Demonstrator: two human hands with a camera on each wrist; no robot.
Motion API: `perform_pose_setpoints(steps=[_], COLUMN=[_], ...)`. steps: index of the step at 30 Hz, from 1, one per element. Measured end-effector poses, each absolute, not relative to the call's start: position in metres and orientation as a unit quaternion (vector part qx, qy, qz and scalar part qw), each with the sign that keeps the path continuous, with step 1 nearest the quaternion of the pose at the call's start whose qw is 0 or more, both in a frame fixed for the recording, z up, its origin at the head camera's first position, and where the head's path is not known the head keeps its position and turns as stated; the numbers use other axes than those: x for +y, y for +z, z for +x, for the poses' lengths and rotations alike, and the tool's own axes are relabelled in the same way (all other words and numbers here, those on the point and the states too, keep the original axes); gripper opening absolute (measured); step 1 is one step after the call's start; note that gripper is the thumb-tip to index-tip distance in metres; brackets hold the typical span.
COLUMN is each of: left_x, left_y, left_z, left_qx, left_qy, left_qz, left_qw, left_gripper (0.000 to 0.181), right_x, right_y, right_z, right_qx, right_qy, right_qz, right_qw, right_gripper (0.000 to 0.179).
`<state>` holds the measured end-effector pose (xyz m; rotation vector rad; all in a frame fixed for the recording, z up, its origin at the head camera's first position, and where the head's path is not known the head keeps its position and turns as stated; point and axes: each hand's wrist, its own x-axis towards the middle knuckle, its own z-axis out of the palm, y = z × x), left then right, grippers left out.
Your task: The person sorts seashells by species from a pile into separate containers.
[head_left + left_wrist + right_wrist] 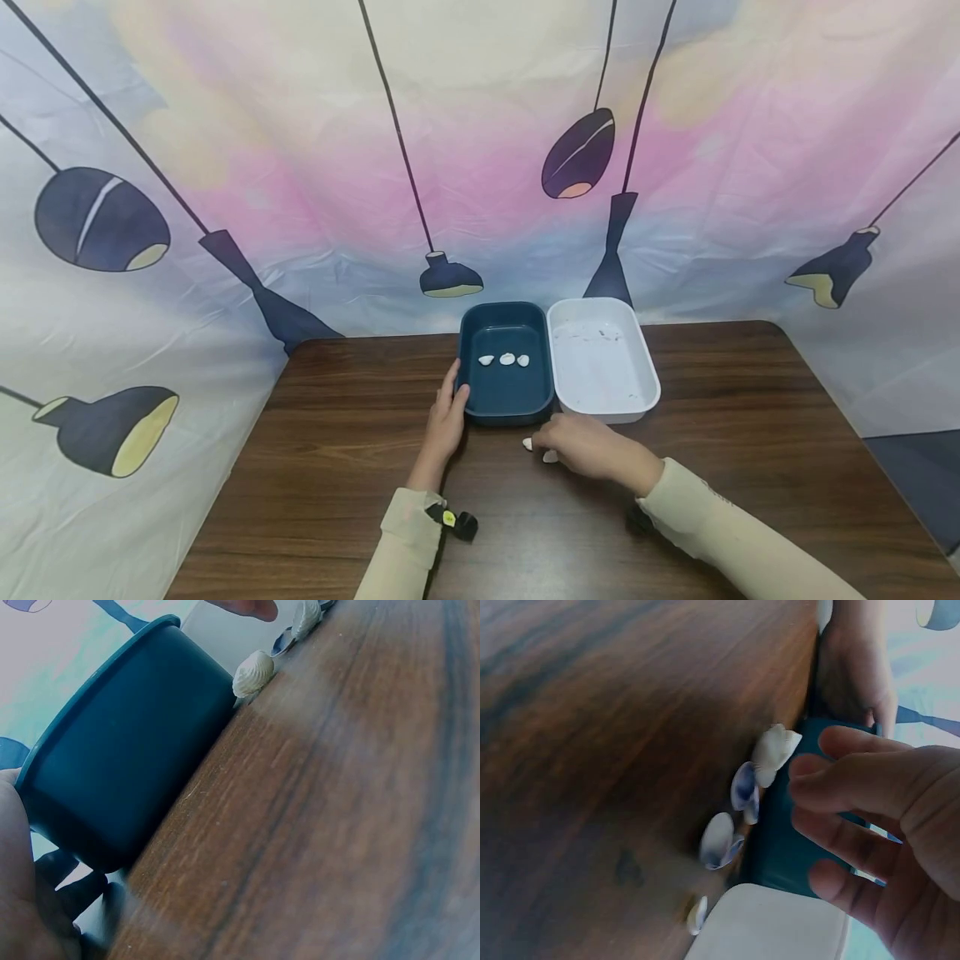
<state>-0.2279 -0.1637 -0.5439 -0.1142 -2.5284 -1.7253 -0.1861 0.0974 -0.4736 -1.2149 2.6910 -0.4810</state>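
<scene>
My left hand rests against the left side of a dark blue tray, its fingers along the outer wall and the thumb near the rim. Three white seashells lie in a row inside this tray. Over the tabletop in front of the trays is my right hand, partly covering more shells. The right wrist view shows its fingers loosely bent, holding nothing visible. Beside them on the wood lie a ribbed white shell, a purple-lined shell, a pale oval shell and a small shell.
A white tray stands at the right of the blue one, with small dark specks on its floor. Both stand at the far edge of the brown wooden table. Behind hangs a printed cloth with painted lamps.
</scene>
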Motion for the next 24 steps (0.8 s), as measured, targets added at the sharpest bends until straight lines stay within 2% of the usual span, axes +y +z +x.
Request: perform_pose_setpoints(steps=[7,14,24], left_x=[-0.164,-0.164,-0.163], left_y=[-0.544,-0.544,-0.544], left_z=[-0.229,-0.228,-0.228], left_qx=[-0.827,-0.826,-0.822], left_qy=[-0.558,-0.56,-0.566], left_qz=[-0.048,-0.045,-0.039], left_qw=[0.054,0.043,0.037], left_gripper=[0.057,0.057,0.056], right_x=[0.1,0.101,0.097], right_y=[-0.484,-0.489,-0.497], right_z=[-0.188,-0.185,-0.184], right_qx=[0.9,0.888,0.871], right_qy=[-0.14,-0.143,-0.148], right_qz=[-0.409,-0.435,-0.468], right_qw=[0.053,0.044,0.024], right_gripper=[0.021,0.013,0.012])
